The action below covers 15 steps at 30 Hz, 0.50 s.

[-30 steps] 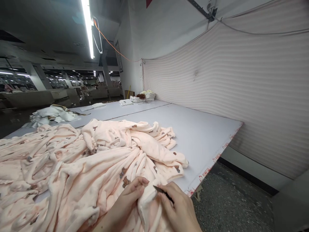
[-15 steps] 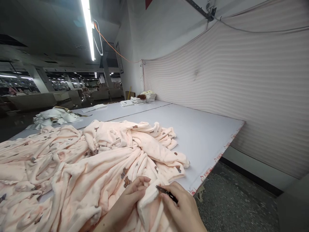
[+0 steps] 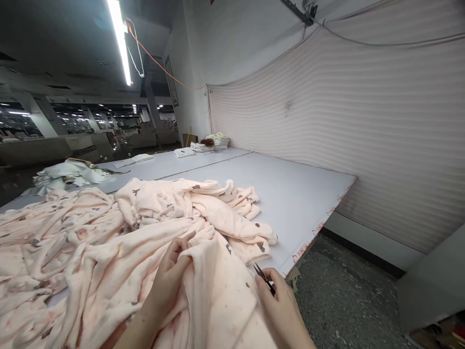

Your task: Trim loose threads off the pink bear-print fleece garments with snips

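A big heap of pale pink fleece cloth [image 3: 109,242] printed with small brown bears covers the near part of a white table [image 3: 290,194]. My left hand [image 3: 169,276] grips a fold of this cloth near the front and holds it raised. My right hand [image 3: 281,310] is at the table's front edge, closed around small black thread snips [image 3: 264,278] whose tips point up and away. Its fingers also rest against the cloth's right side.
A striped fabric sheet [image 3: 363,121] hangs along the wall on the right. Stacks of folded pieces [image 3: 207,145] sit at the table's far end, and crumpled white cloth [image 3: 69,172] lies at the far left. Dark speckled floor [image 3: 345,300] lies right of the table edge.
My left hand has moved up and left, lifting and spreading a wider fold of the cloth. My right hand with the snips has drawn away to the right. The view has shifted slightly.
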Tool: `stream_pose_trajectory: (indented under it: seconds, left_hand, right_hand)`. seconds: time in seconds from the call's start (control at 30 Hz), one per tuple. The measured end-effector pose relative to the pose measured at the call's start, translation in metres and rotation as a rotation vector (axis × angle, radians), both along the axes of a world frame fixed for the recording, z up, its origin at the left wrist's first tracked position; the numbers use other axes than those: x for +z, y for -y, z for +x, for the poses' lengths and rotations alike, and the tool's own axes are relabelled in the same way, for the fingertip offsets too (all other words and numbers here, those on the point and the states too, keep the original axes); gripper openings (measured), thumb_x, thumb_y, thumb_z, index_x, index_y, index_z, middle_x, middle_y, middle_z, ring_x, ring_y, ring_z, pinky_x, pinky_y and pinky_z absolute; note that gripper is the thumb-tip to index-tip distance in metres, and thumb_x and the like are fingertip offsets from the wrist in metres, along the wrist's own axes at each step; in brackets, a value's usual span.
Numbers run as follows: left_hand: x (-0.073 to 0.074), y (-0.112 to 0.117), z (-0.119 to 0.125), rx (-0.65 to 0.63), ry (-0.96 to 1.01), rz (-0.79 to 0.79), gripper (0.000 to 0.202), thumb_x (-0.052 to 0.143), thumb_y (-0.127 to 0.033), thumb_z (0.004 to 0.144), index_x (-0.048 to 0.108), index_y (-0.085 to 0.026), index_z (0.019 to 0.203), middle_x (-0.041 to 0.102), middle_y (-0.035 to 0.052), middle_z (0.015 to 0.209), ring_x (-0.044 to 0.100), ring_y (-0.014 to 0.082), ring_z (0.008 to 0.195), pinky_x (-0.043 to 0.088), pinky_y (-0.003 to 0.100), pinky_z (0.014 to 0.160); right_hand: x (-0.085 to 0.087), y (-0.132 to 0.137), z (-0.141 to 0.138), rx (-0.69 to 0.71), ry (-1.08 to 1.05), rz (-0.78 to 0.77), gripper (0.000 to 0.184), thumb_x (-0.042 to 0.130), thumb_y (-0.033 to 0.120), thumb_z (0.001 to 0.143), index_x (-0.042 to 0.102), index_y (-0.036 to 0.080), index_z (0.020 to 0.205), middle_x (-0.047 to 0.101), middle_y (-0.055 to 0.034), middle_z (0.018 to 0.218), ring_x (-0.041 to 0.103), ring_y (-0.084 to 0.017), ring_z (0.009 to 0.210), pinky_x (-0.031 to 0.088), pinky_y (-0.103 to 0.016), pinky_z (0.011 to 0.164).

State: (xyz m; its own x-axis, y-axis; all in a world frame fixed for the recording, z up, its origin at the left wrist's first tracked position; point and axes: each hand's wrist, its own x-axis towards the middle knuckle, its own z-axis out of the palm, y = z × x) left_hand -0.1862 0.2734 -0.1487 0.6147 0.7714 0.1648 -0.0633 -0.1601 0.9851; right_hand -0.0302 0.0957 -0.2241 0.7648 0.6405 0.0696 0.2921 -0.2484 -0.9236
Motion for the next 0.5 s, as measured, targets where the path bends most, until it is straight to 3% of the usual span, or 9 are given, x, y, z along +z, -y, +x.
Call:
stream_pose_trajectory:
  seconds: [0.07, 0.17, 0.23, 0.33, 0.37, 0.4, 0.43, 0.47, 0.5]
  left_hand:
    - [-0.011, 0.01, 0.009, -0.135, -0.069, 0.11, 0.008, 0.049, -0.026, 0.078, 0.041, -0.024, 0.079, 0.045, -0.004, 0.074, 0.045, 0.0154, 0.067, 0.038, 0.025, 0.064]
    - [-0.034, 0.037, 0.025, -0.387, -0.44, 0.557, 0.016, 0.056, -0.024, 0.07, 0.054, -0.023, 0.086, 0.051, 0.0003, 0.082, 0.05, 0.0201, 0.075, 0.039, 0.032, 0.071]
    - [-0.04, 0.044, 0.029, -0.481, -0.553, 0.735, 0.006, 0.055, -0.022, 0.071, 0.057, -0.022, 0.077, 0.055, 0.0027, 0.087, 0.052, 0.0215, 0.079, 0.04, 0.034, 0.074]
    - [-0.022, 0.015, 0.01, -0.367, -0.486, 0.655, 0.015, 0.042, -0.023, 0.081, 0.056, -0.021, 0.076, 0.057, 0.0043, 0.092, 0.054, 0.0197, 0.086, 0.042, 0.032, 0.079]
    - [-0.012, -0.003, -0.003, -0.217, -0.41, 0.533, 0.016, 0.041, -0.028, 0.083, 0.056, -0.021, 0.084, 0.058, 0.0045, 0.096, 0.055, 0.0196, 0.086, 0.044, 0.031, 0.077]
    - [-0.001, -0.021, -0.016, -0.094, -0.385, 0.397, 0.017, 0.041, -0.032, 0.085, 0.054, -0.022, 0.087, 0.059, 0.0017, 0.088, 0.055, 0.0179, 0.077, 0.045, 0.028, 0.069]
    - [0.008, -0.037, -0.03, 0.032, -0.35, 0.314, 0.019, 0.04, -0.037, 0.085, 0.049, -0.022, 0.076, 0.053, -0.0023, 0.069, 0.05, 0.016, 0.06, 0.042, 0.026, 0.057]
    - [0.014, -0.048, -0.042, 0.061, -0.329, 0.298, 0.026, 0.04, -0.041, 0.085, 0.042, -0.023, 0.067, 0.044, -0.0049, 0.058, 0.044, 0.0148, 0.052, 0.038, 0.025, 0.05]
    - [0.016, -0.053, -0.052, 0.059, -0.362, 0.396, 0.029, 0.042, -0.042, 0.085, 0.04, -0.022, 0.064, 0.043, -0.0052, 0.056, 0.044, 0.0145, 0.052, 0.037, 0.024, 0.05]
  right_hand:
    - [-0.008, -0.002, 0.0, 0.002, -0.107, 0.026, 0.028, 0.054, 0.049, 0.083, 0.054, 0.022, 0.076, 0.059, 0.0007, 0.074, 0.053, -0.019, 0.073, 0.038, -0.026, 0.068]
    - [-0.012, -0.009, -0.001, 0.069, -0.211, 0.111, 0.033, 0.05, 0.052, 0.085, 0.051, 0.021, 0.074, 0.057, 0.002, 0.07, 0.053, -0.017, 0.071, 0.04, -0.024, 0.067]
    - [-0.011, -0.01, 0.0, 0.076, -0.234, 0.137, 0.034, 0.047, 0.053, 0.087, 0.051, 0.021, 0.076, 0.058, 0.0013, 0.072, 0.054, -0.017, 0.074, 0.041, -0.024, 0.069]
    - [-0.008, 0.001, 0.005, 0.069, -0.253, 0.14, 0.033, 0.051, 0.052, 0.085, 0.051, 0.02, 0.078, 0.056, 0.0013, 0.074, 0.053, -0.016, 0.076, 0.04, -0.024, 0.072]
    - [-0.007, 0.006, 0.006, 0.069, -0.257, 0.138, 0.032, 0.052, 0.052, 0.085, 0.051, 0.02, 0.079, 0.055, 0.0014, 0.074, 0.053, -0.016, 0.076, 0.04, -0.024, 0.072]
    - [-0.007, 0.01, 0.006, 0.075, -0.26, 0.138, 0.032, 0.053, 0.051, 0.084, 0.051, 0.02, 0.079, 0.054, 0.0014, 0.075, 0.052, -0.016, 0.077, 0.04, -0.023, 0.072]
    - [-0.007, 0.014, 0.005, 0.082, -0.258, 0.143, 0.031, 0.054, 0.05, 0.084, 0.052, 0.019, 0.08, 0.054, 0.0013, 0.076, 0.052, -0.016, 0.077, 0.04, -0.023, 0.072]
    - [-0.007, 0.016, 0.004, 0.09, -0.252, 0.15, 0.029, 0.055, 0.049, 0.083, 0.052, 0.019, 0.082, 0.053, 0.0012, 0.077, 0.052, -0.016, 0.078, 0.04, -0.023, 0.072]
    - [-0.008, 0.016, 0.002, 0.1, -0.241, 0.155, 0.028, 0.055, 0.047, 0.082, 0.052, 0.019, 0.083, 0.053, 0.0012, 0.078, 0.052, -0.016, 0.079, 0.04, -0.023, 0.072]
